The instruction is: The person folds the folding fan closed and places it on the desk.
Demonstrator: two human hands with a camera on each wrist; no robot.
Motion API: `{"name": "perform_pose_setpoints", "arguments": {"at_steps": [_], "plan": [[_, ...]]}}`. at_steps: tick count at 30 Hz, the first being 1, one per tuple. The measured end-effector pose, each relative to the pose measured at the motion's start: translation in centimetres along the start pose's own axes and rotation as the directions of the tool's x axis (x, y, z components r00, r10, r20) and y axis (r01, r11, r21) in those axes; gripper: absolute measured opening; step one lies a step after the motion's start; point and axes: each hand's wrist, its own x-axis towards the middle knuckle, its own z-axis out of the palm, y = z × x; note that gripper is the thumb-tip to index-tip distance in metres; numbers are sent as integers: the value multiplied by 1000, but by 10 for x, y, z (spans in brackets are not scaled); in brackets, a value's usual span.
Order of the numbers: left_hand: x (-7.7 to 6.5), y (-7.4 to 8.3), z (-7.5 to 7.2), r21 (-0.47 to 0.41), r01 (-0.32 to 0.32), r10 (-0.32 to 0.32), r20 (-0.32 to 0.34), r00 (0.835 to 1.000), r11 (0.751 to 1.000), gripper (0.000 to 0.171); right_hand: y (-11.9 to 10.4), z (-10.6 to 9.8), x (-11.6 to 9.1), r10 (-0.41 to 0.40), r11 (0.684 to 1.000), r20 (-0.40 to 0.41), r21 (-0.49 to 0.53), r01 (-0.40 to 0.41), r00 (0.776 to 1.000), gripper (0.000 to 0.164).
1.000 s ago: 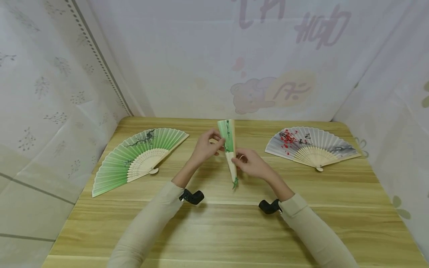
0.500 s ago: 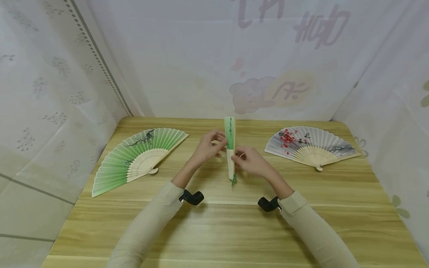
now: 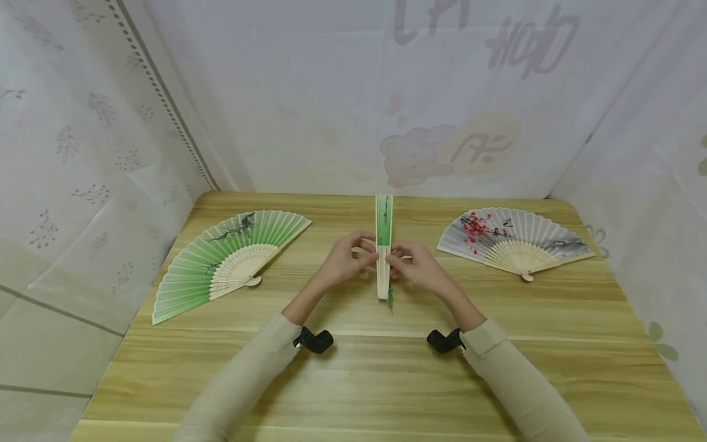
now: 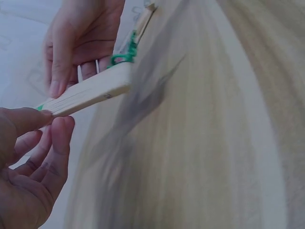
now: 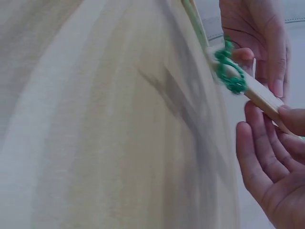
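Note:
A folded hand fan [image 3: 384, 227] with green printed cloth and pale wooden ribs is held up over the middle of the table. My left hand [image 3: 350, 258] pinches its ribs from the left side, thumb on the near face. From the right, my right hand [image 3: 415, 264] pinches the same ribs between thumb and fingers. In the left wrist view the fan's wooden end [image 4: 95, 90] shows a small metal rivet. A green cord [image 5: 230, 71] hangs at that end in the right wrist view.
On the left lies a spread green fan [image 3: 188, 282] with a dark branch print. A spread grey-white fan [image 3: 508, 236] with red blossoms lies on the right. Patterned white cloth [image 3: 309, 110] hangs behind the wooden table [image 3: 375, 380].
The green fan in my hands has closed from a narrow wedge into a straight bundle and turned upright. My left hand has moved down onto its ribs.

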Motion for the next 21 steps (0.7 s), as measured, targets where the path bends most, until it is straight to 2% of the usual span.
{"name": "perform_pose_setpoints", "arguments": {"at_steps": [7, 21], "plan": [[-4, -3, 9, 4, -26, 26, -53, 998, 1000, 38, 5, 3, -5, 7, 998, -105, 60, 0, 994, 26], [-10, -7, 13, -5, -33, 33, -79, 996, 999, 40, 10, 10, -9, -5, 994, -163, 107, 23, 987, 30]]}}
